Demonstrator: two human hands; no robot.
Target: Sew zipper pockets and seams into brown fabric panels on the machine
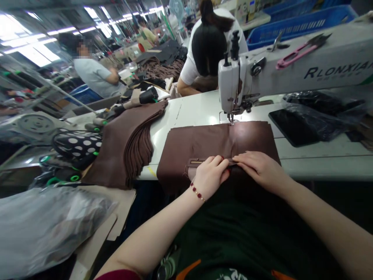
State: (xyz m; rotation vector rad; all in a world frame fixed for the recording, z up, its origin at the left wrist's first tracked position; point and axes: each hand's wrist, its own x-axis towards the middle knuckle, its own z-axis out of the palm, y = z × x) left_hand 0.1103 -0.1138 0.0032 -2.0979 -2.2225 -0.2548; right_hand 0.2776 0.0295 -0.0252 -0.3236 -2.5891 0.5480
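Garment factory floor | industrial sewing machine (247, 77) | stacked fabric panels (125, 146) | seated co-worker (201, 58)

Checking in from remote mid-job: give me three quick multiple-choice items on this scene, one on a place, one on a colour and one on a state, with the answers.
1. Where is the stack of brown cut fabric pieces?
A) left of the brown fabric panel
B) under the needle
C) on the floor

2. What colour are the handles of the snips?
A) black
B) pink
C) blue

3. Where are the left hand and right hand?
A) both on the snips
B) only the left on the panel
C) both on the panel

Answers:
1 A, the stack lies on the white table beside the panel.
2 B, pink shows on the machine arm.
3 C, both lie on the panel's near edge.
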